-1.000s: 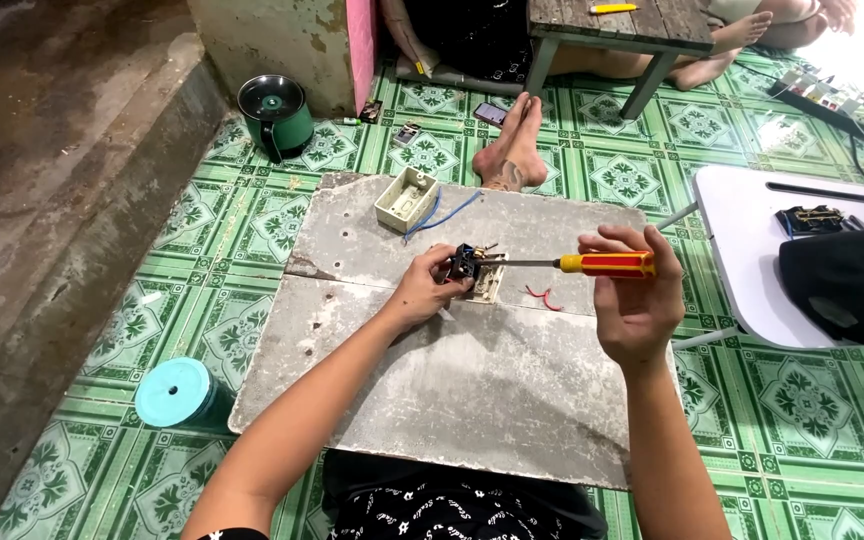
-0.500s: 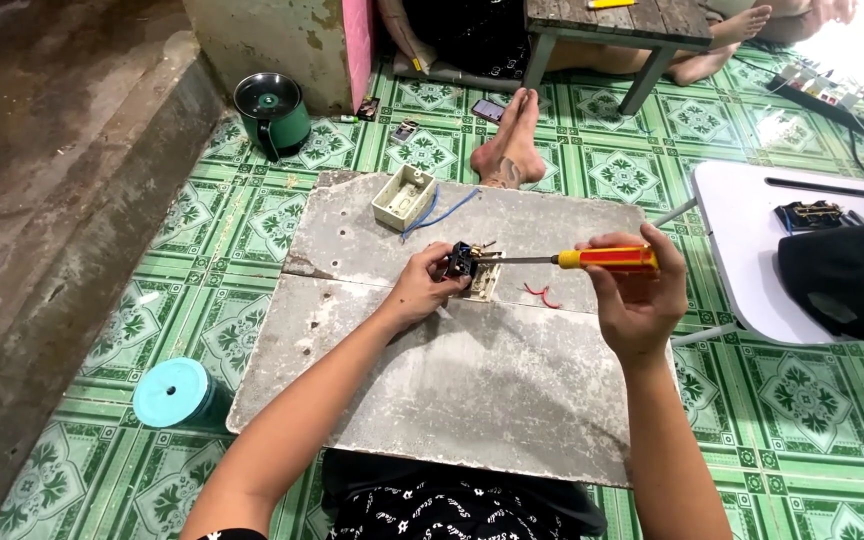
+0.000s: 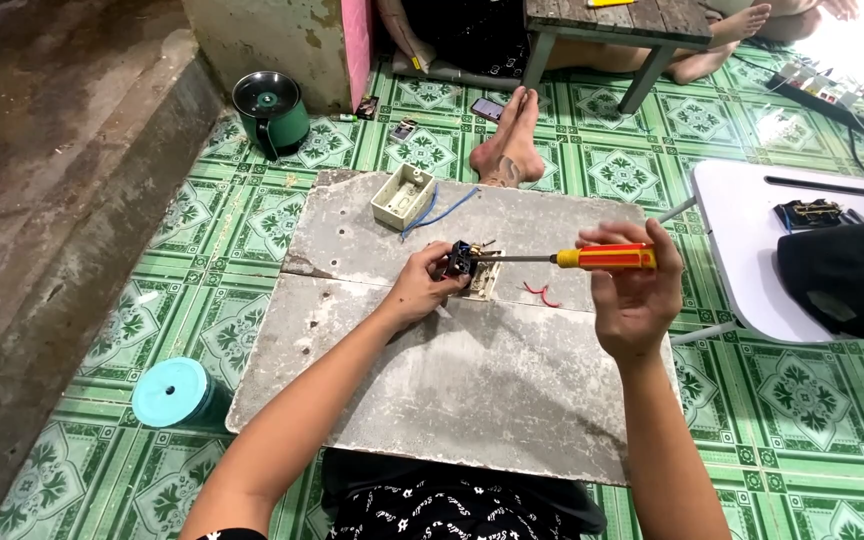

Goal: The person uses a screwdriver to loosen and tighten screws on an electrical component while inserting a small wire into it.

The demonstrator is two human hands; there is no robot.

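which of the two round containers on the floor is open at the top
The dark green pot near the concrete wall is open, showing its dark inside. The light blue tub beside the grey board has its lid on.

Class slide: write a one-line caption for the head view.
Left hand steadies a small black part on a grey board while right hand holds a screwdriver to it.

Phone (image 3: pixel 489 108), dark rect. screen up, lies on floor well beyond left hand (image 3: pixel 422 290) grip, a bit to its right. Dark packet (image 3: pixel 365 105), small rect., further left beyond grip; pale packet (image 3: pixel 402 128), small rect., btwn them, nearer grip.
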